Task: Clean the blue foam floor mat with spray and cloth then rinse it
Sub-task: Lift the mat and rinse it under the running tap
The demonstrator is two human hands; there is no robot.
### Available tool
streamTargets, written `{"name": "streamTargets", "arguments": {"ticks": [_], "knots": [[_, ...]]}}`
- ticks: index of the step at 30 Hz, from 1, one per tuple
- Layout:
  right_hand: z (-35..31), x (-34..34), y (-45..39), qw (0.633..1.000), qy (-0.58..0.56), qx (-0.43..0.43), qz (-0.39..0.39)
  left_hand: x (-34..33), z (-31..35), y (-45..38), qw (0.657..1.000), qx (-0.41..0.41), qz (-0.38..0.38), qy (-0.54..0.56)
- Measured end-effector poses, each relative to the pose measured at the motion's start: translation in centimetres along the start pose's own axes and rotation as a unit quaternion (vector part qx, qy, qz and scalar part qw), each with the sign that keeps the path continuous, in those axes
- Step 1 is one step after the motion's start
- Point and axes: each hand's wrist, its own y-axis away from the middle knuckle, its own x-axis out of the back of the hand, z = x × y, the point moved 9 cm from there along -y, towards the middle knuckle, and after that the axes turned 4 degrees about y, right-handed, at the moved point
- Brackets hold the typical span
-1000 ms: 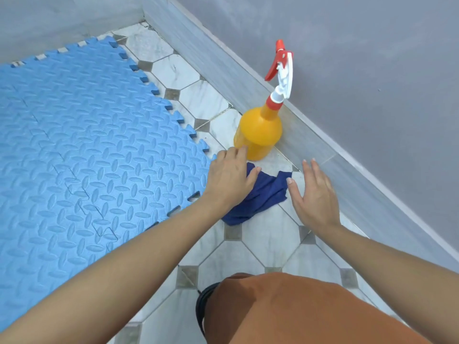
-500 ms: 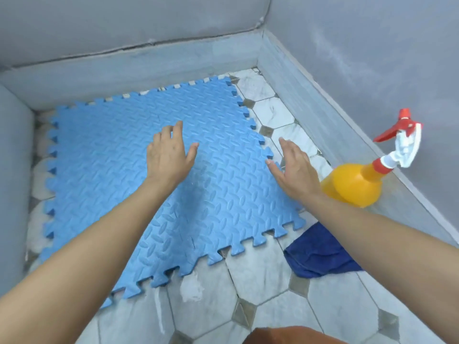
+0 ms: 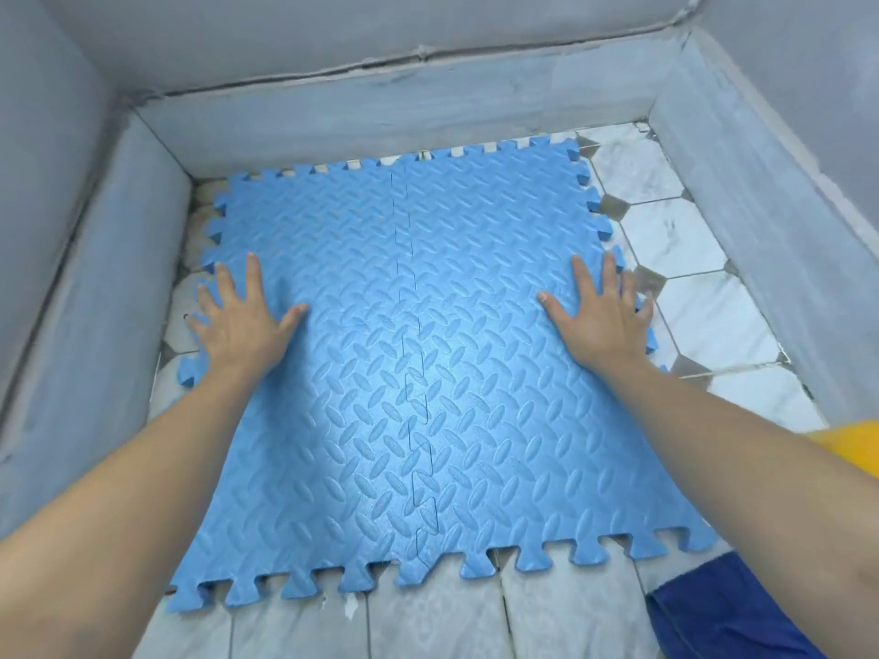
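Observation:
The blue foam floor mat [image 3: 409, 373] lies flat on the tiled floor, made of interlocked pieces with toothed edges. My left hand [image 3: 240, 321] rests palm down near the mat's left edge, fingers spread. Near the right edge my right hand [image 3: 601, 316] lies the same way, fingers apart. Neither hand holds anything. The dark blue cloth [image 3: 727, 606] lies crumpled on the floor at the bottom right. Only a sliver of the orange spray bottle [image 3: 851, 444] shows at the right edge, partly behind my right forearm.
Grey walls with a low marble-look skirting [image 3: 380, 107] close in the floor on the left, far and right sides. White tiles with grey diamond insets [image 3: 685, 249] show to the right of the mat and in front of it.
My view swung left from the bottle and cloth to the mat. Both hands left the cloth area, moved over the mat and spread apart to its left and right sides.

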Motion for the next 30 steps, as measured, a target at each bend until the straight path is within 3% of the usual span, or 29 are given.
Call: {"name": "streamTargets", "arguments": {"ticks": [3,8,10,12,15,18,22,26,30], "knots": [[1.0,0.1,0.4,0.997,-0.036,-0.041,0.051,-2.2,-2.9,0.3,0.992,0.106,-0.047,0.041],[1.1,1.0,0.3,0.991,-0.064,-0.039,0.109,-0.3,-4.3,0.8,0.980,0.182,0.028,0.080],[1.2,1.5,0.4,0.988,-0.097,-0.034,0.119,0.4,-5.4,1.3,0.960,0.251,0.025,0.120],[2.0,1.9,-0.3,0.978,-0.164,-0.081,0.098,0.0,-6.5,0.9,0.946,0.282,0.001,0.158],[4.2,2.5,-1.5,0.937,-0.270,-0.221,0.022,0.4,-7.1,0.2,0.931,0.276,-0.024,0.237],[5.9,4.6,-2.1,0.905,-0.328,-0.270,0.016,0.1,-7.8,0.0,0.867,0.309,-0.060,0.385],[6.8,8.3,-3.3,0.894,-0.354,-0.264,0.075,1.3,-7.0,-0.6,0.827,0.300,-0.080,0.469],[4.8,15.4,-5.2,0.894,-0.390,-0.196,0.104,7.0,-4.9,-2.3,0.831,0.245,-0.044,0.497],[1.8,22.1,-7.4,0.900,-0.403,-0.149,0.073,13.9,-3.5,-3.9,0.820,0.199,-0.018,0.536]]}}
